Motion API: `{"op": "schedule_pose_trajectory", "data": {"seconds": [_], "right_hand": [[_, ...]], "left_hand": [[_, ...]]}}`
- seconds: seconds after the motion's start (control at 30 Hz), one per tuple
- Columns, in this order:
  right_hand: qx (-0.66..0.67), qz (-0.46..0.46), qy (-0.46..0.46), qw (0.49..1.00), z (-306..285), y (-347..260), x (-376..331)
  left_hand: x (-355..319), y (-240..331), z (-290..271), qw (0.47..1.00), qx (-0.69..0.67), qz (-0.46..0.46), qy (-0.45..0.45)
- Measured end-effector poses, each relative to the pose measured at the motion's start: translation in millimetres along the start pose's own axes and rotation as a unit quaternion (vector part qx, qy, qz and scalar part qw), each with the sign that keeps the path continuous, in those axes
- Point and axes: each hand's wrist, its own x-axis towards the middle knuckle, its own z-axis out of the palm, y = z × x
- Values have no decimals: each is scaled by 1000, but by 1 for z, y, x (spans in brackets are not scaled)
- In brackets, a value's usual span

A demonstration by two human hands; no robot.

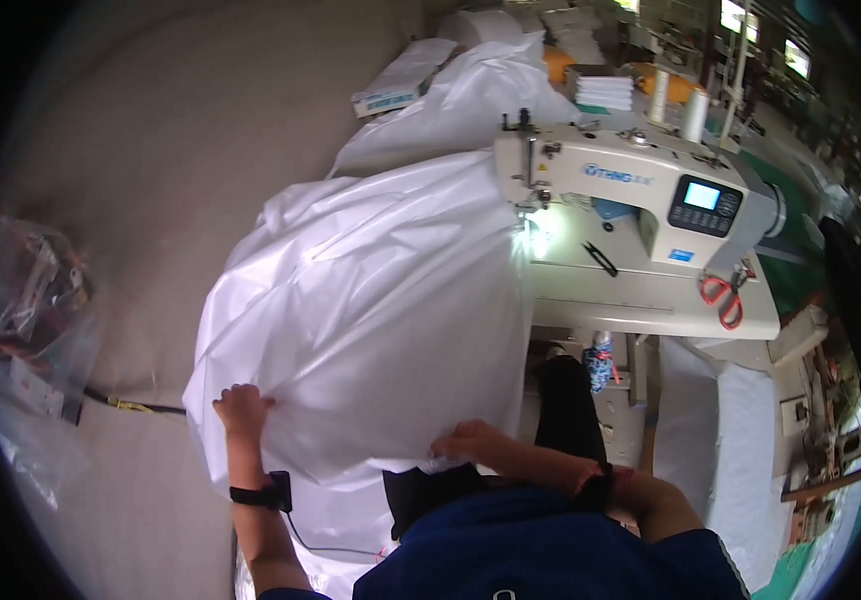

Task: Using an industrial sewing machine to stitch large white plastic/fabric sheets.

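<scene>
A large white sheet [381, 330], glossy and wrinkled, spreads from the sewing machine [611, 175] down over my lap. Its right edge runs up to the lit needle area of the machine. At the sheet's left side, my left hand [243, 408] is closed on the material with curled fingers. My right hand [473, 443] grips the near edge of the sheet above my lap. The fingertips of both hands are partly hidden by the folds.
Black thread snips [601, 258] and red-handled scissors [724, 300] lie on the machine table [631, 312]. White thread cones [695, 115] stand behind the machine. A clear plastic bag [41, 300] sits on the floor at left, near a black cable [136, 405].
</scene>
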Motion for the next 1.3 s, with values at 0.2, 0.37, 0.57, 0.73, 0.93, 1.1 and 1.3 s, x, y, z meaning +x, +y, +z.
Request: {"op": "schedule_pose_trajectory", "data": {"seconds": [0.2,0.37,0.57,0.73,0.93,1.1,1.3], "right_hand": [[-401,-98,98,906,5,2,-35],[-607,-123,77,782,-11,-21,-74],[-432,-16,372,821,-60,-22,-73],[-342,-40,353,870,-62,1,-48],[-291,-177,260,903,-52,6,-66],[-447,-53,415,791,-59,4,-62],[-473,3,356,806,-65,9,-58]], "left_hand": [[-96,176,-53,781,-387,439,215],[-137,247,-72,862,-293,412,25],[-139,255,-47,786,-457,416,11],[-134,268,-45,726,-502,469,29],[-123,279,-35,647,-625,435,36],[-134,279,-18,743,-588,304,-99],[-149,297,-6,713,-576,392,-78]]}}
